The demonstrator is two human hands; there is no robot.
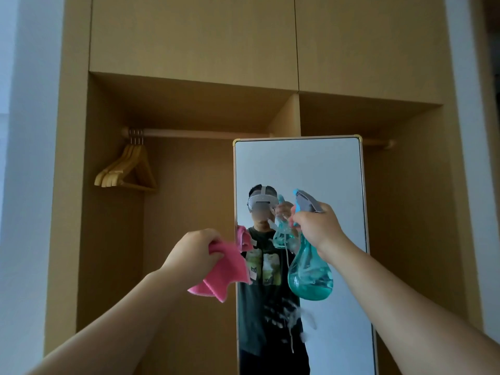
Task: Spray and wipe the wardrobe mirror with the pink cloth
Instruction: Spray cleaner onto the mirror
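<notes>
A tall narrow mirror with a thin gold frame stands upright inside the open wooden wardrobe. Wet spray drops and runs cling to its lower middle. My right hand grips the neck and trigger of a teal spray bottle, held in front of the glass with the nozzle toward it. My left hand is raised just left of the mirror's edge and holds a crumpled pink cloth that hangs below the fingers, apart from the glass. The mirror reflects a person with both items.
Several wooden hangers hang at the left end of the clothes rail. A vertical divider panel rises behind the mirror's top. Closed upper cupboard doors sit above. White walls flank the wardrobe on both sides.
</notes>
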